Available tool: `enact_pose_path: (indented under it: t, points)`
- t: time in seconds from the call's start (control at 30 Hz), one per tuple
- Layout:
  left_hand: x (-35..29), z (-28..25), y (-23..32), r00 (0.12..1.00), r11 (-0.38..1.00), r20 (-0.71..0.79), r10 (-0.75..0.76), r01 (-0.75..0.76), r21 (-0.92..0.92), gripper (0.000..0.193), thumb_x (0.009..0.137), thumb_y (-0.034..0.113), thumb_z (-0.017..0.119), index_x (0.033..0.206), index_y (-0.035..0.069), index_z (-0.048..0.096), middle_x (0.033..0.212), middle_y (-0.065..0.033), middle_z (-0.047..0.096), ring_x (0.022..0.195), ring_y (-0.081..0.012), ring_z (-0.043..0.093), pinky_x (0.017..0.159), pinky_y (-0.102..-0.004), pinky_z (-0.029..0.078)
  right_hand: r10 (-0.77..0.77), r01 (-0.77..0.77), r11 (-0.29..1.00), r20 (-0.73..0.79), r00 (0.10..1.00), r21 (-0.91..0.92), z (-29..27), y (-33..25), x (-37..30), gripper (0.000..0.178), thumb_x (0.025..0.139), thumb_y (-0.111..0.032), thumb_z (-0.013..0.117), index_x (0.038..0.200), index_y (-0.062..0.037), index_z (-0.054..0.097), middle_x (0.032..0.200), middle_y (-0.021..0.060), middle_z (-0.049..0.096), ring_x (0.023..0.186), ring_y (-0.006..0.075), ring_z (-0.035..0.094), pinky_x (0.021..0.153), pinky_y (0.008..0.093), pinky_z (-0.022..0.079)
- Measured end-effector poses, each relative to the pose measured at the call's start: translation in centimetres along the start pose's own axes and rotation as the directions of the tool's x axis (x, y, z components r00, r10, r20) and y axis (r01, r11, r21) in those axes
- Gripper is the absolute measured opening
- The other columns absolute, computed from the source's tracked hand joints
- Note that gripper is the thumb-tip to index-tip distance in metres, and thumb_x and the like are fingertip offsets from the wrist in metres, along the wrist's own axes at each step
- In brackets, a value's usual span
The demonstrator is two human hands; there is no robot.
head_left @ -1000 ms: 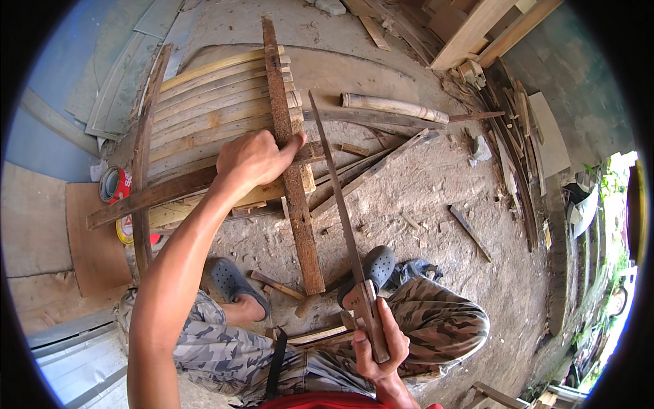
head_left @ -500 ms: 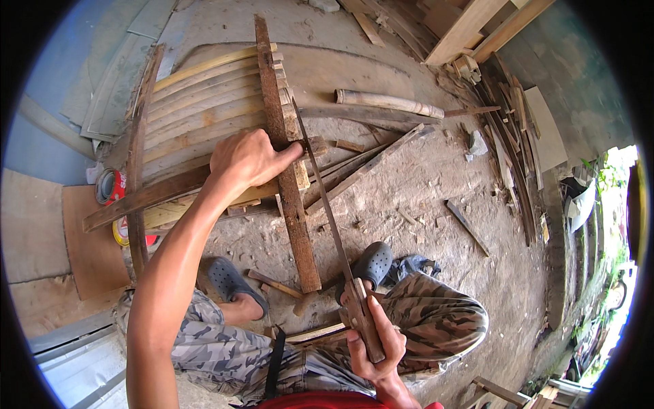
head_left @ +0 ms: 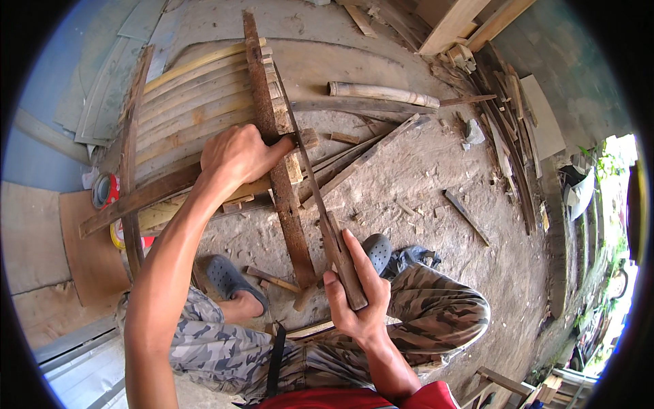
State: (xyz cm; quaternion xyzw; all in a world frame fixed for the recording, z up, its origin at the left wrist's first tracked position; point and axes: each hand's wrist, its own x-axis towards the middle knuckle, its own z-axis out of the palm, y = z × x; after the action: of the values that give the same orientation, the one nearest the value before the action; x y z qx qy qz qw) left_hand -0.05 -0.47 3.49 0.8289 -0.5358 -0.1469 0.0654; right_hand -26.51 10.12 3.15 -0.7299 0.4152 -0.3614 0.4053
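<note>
My right hand point(head_left: 361, 303) is closed round the wooden handle of a handsaw point(head_left: 346, 269), its index finger lying along the side. The thin saw blade point(head_left: 310, 170) reaches away from me and crosses a dark wooden plank point(head_left: 150, 196) near its right end. My left hand point(head_left: 238, 153) is wrapped over that plank, thumb pointing at the blade and close to it. Beneath the plank run pale wooden slats point(head_left: 194, 112), laid side by side. A rough brown board point(head_left: 289, 211) lies across their right ends; the saw is just right of it.
A hammer point(head_left: 300, 296) lies on the ground between my feet, which wear grey clogs point(head_left: 228, 276). Red-labelled cans point(head_left: 105, 191) stand at the left. Beyond the slats are a bamboo pole point(head_left: 385, 94) and loose strips point(head_left: 371, 160). More scrap wood point(head_left: 507, 143) leans at the right wall.
My right hand has pushed the saw forward, away from me and slightly left, bringing the handle nearer the plank. My left hand keeps its hold on the plank. The view has shifted slightly.
</note>
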Motion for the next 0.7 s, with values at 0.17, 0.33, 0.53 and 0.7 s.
enact_pose_path:
  t: [0.17, 0.33, 0.53, 0.7]
  points:
    - [-0.1, -0.3, -0.2, 1.0, 1.0, 0.024, 0.011, -0.01, -0.015, 0.065, 0.09, 0.055, 0.063, 0.063, -0.004, 0.067, 0.057, -0.0222, 0.063, 0.057, -0.0373, 0.067, 0.061, -0.048, 0.054, -0.004, 0.006, 0.998, 0.033, 0.999, -0.057, -1.5, -1.2, -2.8, 0.061, 0.085, 0.001, 0.066, 0.143, 0.0069, 0.048, 0.1, 0.0206, 0.075, 0.076, 0.0255, 0.075, 0.07, 0.0299, 0.057]
    - [0.0, -0.3, -0.1, 0.999, 1.0, 0.037, -0.002, 0.001, 0.013, 0.064, 0.09, 0.054, 0.064, 0.061, -0.003, 0.067, 0.054, -0.0197, 0.062, 0.053, -0.0335, 0.065, 0.056, -0.0457, 0.052, -0.025, 0.026, 0.998, 0.02, 1.0, -0.053, -1.8, -1.2, -3.2, 0.06, 0.085, 0.001, 0.066, 0.142, 0.0071, 0.049, 0.101, 0.0207, 0.074, 0.075, 0.0232, 0.075, 0.07, 0.03, 0.057]
    - [0.1, -0.2, 0.4, 0.999, 1.0, 0.03, -0.019, 0.019, -0.003, 0.07, 0.088, 0.065, 0.062, 0.066, -0.002, 0.072, 0.063, -0.0196, 0.068, 0.06, -0.0333, 0.07, 0.058, -0.0453, 0.055, -0.039, 0.042, 0.999, -0.067, 0.997, 0.031, 1.3, 0.2, 2.3, 0.06, 0.087, 0.001, 0.065, 0.144, 0.0063, 0.048, 0.096, 0.0206, 0.075, 0.071, 0.0201, 0.074, 0.068, 0.0276, 0.056]
    - [-0.1, -0.4, -0.1, 0.998, 1.0, 0.058, -0.012, 0.011, 0.009, 0.071, 0.088, 0.066, 0.062, 0.065, -0.001, 0.071, 0.061, -0.0194, 0.067, 0.058, -0.0326, 0.069, 0.056, -0.0451, 0.054, 0.117, -0.118, 0.989, 0.015, 0.993, 0.086, -0.3, -1.3, -0.8, 0.06, 0.086, 0.002, 0.065, 0.143, 0.0053, 0.049, 0.102, 0.0212, 0.074, 0.075, 0.0172, 0.073, 0.068, 0.0256, 0.055]
